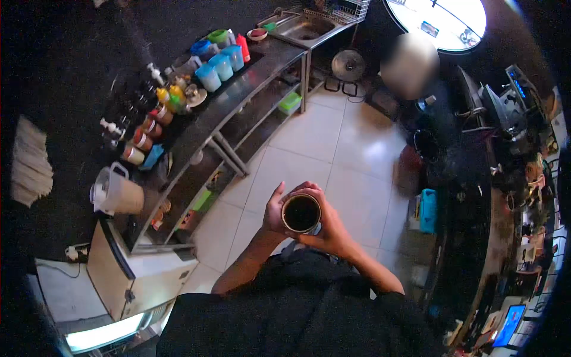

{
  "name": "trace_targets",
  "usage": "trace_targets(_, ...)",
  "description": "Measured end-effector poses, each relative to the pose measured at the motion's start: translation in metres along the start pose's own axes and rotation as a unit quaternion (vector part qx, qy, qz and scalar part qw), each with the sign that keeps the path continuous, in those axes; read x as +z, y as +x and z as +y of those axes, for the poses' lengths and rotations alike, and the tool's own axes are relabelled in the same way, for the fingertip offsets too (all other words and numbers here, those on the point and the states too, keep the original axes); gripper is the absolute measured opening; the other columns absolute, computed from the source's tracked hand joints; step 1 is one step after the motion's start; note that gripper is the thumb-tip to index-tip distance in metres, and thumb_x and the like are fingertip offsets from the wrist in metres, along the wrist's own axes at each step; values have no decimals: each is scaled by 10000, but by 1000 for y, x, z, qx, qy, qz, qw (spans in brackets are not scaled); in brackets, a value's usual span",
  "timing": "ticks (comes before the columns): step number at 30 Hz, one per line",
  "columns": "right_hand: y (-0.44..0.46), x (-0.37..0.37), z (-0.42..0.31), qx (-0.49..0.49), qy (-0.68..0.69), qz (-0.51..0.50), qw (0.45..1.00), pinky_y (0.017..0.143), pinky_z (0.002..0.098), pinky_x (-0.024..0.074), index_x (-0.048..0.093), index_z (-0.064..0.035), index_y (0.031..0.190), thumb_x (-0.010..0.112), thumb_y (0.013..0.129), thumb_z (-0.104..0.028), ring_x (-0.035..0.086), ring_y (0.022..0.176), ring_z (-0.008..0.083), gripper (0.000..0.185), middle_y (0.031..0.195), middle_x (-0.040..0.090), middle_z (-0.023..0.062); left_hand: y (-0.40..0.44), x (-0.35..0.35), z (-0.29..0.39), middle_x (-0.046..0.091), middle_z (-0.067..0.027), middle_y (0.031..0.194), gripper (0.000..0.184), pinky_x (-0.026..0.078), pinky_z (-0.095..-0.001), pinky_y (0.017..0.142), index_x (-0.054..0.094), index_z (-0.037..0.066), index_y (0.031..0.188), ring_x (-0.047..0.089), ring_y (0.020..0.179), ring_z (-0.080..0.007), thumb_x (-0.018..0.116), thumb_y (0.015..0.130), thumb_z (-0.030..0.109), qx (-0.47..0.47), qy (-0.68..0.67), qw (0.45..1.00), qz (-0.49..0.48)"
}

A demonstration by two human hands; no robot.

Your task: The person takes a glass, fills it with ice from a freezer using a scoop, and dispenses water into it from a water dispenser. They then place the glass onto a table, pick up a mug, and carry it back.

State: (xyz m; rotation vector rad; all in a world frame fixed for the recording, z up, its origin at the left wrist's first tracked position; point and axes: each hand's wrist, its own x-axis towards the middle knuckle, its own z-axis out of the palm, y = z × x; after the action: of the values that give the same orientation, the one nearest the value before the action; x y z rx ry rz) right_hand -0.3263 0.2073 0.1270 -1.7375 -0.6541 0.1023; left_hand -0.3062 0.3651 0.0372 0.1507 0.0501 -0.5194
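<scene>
A cup [301,214] is held in front of my body, seen from straight above. Its rim is a light tan ring and its inside looks very dark; whether that is liquid or shadow I cannot tell. My right hand [329,221] wraps round the cup's right side, with fingers over the far side and thumb on the near side. Against the left side lies my left hand [275,213], its thumb pointing up and away from the cup. The left fingers are partly hidden behind the cup.
A steel counter [262,65] on the left carries bottles, blue pitchers [222,66] and a blender jug [122,193]. A sink [306,28] is at the back. Another person [410,101] stands at back right, beside a long dark counter [470,256]. Tiled floor [297,152] lies ahead.
</scene>
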Motion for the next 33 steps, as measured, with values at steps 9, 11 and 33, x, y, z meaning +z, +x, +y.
trace_targets(9,189,-155,102,-14,1,-27,1000,1065,433,409,383,-31,1342,831,664,-104,493,1269,383,816,1292,506,208,239,17,81,558,-216,1345,633,322,-438,1163,530,-51,1294,495,1302,-319,255,1050,465,-17,-95,995,-19)
trace_targets(11,232,-190,121,-16,-37,-26,999,1072,424,402,389,-24,1352,861,648,-139,518,1263,358,855,1290,538,192,295,25,93,561,-206,1344,625,319,-439,1164,535,-46,1293,494,1302,-316,258,1051,459,8,-22,1000,13)
trace_targets(33,672,-386,367,27,-22,-26,999,1075,440,389,399,-13,1349,833,718,-191,485,1276,399,787,1318,507,230,755,-51,340,658,-91,1225,535,462,-376,1030,587,58,1262,608,1157,-204,264,1067,438,60,65,996,30)
